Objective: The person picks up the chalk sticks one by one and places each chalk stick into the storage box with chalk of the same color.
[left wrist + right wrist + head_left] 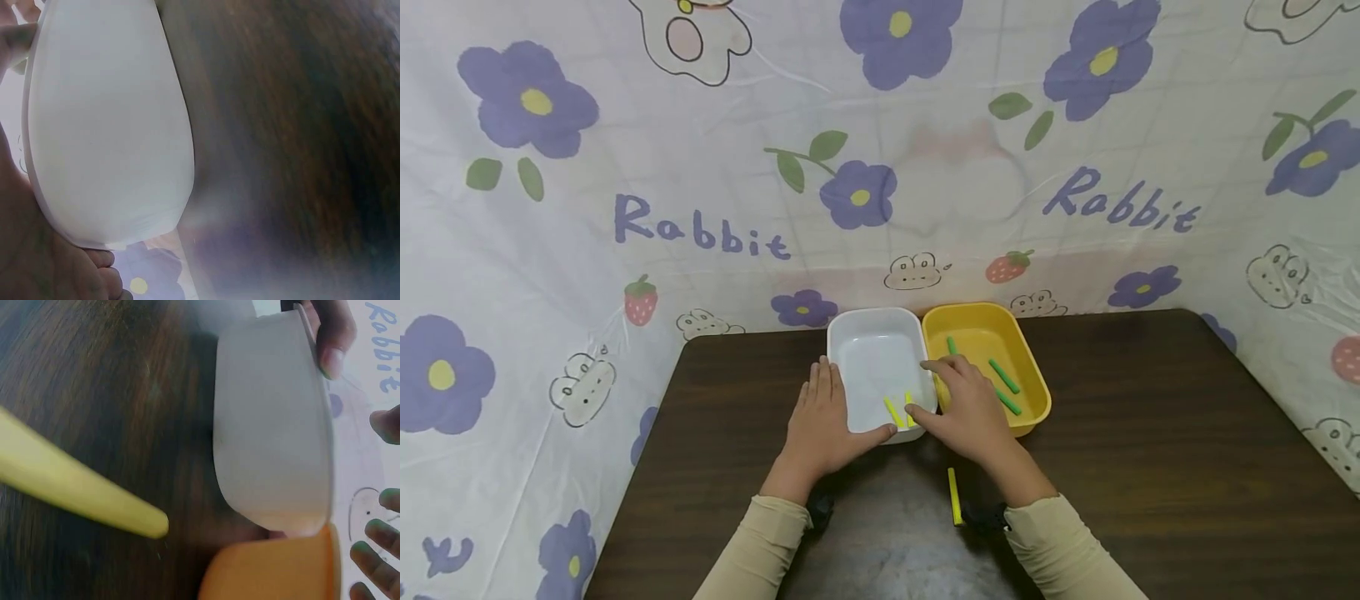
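Note:
My left hand (822,421) rests along the left side of a white plastic container (857,333), its fingers straight and its thumb over the front rim. The left wrist view shows the palm against the container's wall (112,125). My right hand (966,408) is above where the white container meets a yellow container (1037,392), with fingers and thumb spread and nothing held. Two short yellow sticks (892,412) lie inside the white container near its front, one beside the right thumb. Several green sticks (1004,377) lie in the yellow container, partly hidden by the right hand.
Another yellow stick (954,497) lies on the dark wooden table (1150,433), next to the right wrist; it looms close in the right wrist view. A white cloth (715,150) printed with flowers and rabbits hangs behind the table and at its sides.

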Demonstrator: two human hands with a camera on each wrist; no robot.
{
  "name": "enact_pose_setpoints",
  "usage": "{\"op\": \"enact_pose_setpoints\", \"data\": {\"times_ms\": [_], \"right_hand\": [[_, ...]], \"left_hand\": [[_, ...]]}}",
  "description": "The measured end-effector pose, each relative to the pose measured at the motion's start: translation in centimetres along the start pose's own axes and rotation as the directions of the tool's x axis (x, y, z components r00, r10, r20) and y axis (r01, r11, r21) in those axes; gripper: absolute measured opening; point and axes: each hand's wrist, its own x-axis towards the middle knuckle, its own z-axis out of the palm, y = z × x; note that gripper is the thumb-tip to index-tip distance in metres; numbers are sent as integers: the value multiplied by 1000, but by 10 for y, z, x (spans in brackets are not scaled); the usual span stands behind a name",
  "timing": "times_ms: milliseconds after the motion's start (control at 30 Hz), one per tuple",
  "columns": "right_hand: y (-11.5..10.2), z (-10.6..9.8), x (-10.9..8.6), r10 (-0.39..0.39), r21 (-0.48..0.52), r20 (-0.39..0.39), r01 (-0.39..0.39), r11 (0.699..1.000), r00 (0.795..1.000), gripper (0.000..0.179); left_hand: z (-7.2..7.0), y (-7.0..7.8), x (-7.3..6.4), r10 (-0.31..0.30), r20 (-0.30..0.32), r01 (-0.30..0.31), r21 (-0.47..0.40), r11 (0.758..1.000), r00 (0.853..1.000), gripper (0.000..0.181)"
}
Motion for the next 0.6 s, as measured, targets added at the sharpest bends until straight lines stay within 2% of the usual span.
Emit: {"op": "enact_pose_setpoints", "data": {"times_ms": [200, 367, 467, 600], "right_hand": [[2, -18, -11, -1, 56, 29, 0, 998, 1000, 63], [4, -34, -27, -58, 86, 101, 50, 995, 993, 61], [6, -41, -38, -108, 127, 188, 85, 988, 976, 59], [9, -46, -53, -169, 185, 290, 118, 976, 942, 56]], "left_hand": [[4, -6, 1, -6, -2, 6, -15, 1000, 1000, 139], [6, -7, 3, 1, -14, -2, -12, 1000, 1000, 139], [4, -4, 3, -1, -1, 1, -9, 1000, 1000, 138], [2, -2, 2, -8, 13, 8, -5, 1000, 1000, 136]]}}
